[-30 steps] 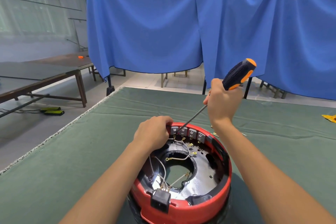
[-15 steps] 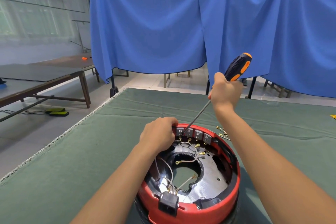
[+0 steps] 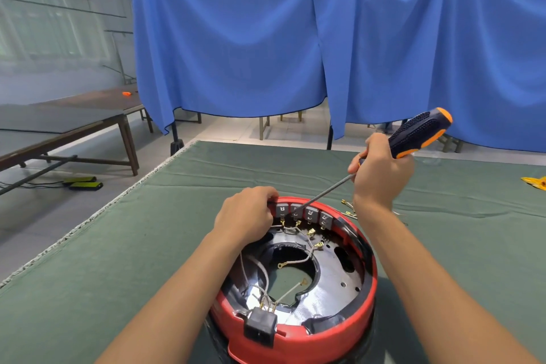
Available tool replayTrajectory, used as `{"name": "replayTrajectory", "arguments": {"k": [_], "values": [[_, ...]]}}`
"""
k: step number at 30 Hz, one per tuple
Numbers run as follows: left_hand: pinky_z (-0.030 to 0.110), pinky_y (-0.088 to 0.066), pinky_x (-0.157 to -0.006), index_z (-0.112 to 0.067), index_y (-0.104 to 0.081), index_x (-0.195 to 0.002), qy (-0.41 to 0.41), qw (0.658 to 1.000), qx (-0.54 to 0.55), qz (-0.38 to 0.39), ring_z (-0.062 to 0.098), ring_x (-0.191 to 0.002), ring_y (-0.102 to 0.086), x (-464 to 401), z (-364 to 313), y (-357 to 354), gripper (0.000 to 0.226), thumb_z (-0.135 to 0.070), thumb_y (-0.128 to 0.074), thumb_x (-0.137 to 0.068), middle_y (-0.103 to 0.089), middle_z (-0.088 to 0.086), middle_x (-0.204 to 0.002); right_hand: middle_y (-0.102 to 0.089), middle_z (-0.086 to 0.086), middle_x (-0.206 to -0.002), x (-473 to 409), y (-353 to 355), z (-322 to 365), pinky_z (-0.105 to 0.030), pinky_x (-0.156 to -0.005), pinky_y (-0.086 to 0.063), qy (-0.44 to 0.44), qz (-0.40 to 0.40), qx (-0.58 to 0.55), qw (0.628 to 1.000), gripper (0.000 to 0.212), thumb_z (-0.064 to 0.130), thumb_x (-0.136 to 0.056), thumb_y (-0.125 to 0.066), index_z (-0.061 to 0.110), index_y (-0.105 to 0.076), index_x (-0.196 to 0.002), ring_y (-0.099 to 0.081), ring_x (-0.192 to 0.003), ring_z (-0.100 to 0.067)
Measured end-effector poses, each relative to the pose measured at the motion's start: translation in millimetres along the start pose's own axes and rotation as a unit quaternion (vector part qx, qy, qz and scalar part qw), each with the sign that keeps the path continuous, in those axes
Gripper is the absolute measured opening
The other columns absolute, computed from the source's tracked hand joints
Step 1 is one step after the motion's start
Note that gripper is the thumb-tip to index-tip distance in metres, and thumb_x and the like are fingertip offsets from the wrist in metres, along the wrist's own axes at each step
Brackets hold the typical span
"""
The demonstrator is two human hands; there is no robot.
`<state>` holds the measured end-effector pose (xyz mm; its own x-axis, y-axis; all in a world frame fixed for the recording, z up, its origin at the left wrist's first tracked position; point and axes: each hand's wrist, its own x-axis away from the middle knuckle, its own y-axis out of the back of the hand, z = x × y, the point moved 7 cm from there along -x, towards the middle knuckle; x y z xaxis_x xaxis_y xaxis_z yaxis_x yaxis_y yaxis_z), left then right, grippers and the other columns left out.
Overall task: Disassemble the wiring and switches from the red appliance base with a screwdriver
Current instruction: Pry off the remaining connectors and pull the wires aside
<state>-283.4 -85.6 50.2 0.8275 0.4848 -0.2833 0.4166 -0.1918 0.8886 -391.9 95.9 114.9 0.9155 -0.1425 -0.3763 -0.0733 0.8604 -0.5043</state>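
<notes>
Head view: the green cloth tabletop (image 3: 118, 245) holds the round red plastic appliance base (image 3: 295, 343). Left hand (image 3: 245, 216) grips its rim; right hand (image 3: 381, 171) grips the black-and-orange screwdriver (image 3: 413, 136). Its tip, at the grey switches (image 3: 304, 211), may slip and poke fingers.

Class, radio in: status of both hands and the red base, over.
Left hand grips red base rim. Right hand grips screwdriver, tip at switches. Nothing blocking.
</notes>
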Motion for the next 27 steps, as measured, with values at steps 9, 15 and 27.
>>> {"name": "replayTrajectory", "arguments": {"k": [9, 15, 27], "values": [[0.033, -0.039, -0.076, -0.034, -0.057, -0.119, -0.001, 1.000, -0.003, 0.000, 0.026, -0.103, -0.058, 1, -1, 0, 0.044, -0.012, -0.045, -0.083, -0.065, -0.002, -0.116, -0.041, 0.001, -0.033, 14, 7, -3, -0.019, -0.041, -0.031, 0.004, 0.017, -0.022, 1.000, 0.033, 0.016, -0.071, -0.050, 0.021, -0.045, -0.039, -0.038, -0.033, -0.016], [0.032, -0.039, -0.074, -0.034, -0.058, -0.116, 0.000, 1.000, 0.000, 0.000, 0.025, -0.101, -0.059, 1, -1, -1, 0.042, -0.012, -0.045, -0.083, -0.065, -0.002, -0.114, -0.043, 0.001, -0.035, 20, 12, -1, -0.020, -0.044, -0.033, 0.000, 0.003, -0.040, 0.999, 0.029, 0.015, -0.072, -0.051, 0.024, -0.044, -0.046, -0.040, -0.035, -0.016], [0.034, -0.043, -0.079, -0.035, -0.058, -0.116, 0.007, 1.000, 0.004, 0.011, 0.026, -0.102, -0.059, 1, 0, -1, 0.042, -0.013, -0.046, -0.082, -0.065, -0.002, -0.115, -0.048, -0.001, -0.038, 27, 10, 0, -0.025, -0.051, -0.037, 0.009, 0.019, -0.019, 1.000, 0.027, 0.017, -0.072, -0.052, 0.022, -0.047, -0.046, -0.041, -0.036, -0.016]]}}
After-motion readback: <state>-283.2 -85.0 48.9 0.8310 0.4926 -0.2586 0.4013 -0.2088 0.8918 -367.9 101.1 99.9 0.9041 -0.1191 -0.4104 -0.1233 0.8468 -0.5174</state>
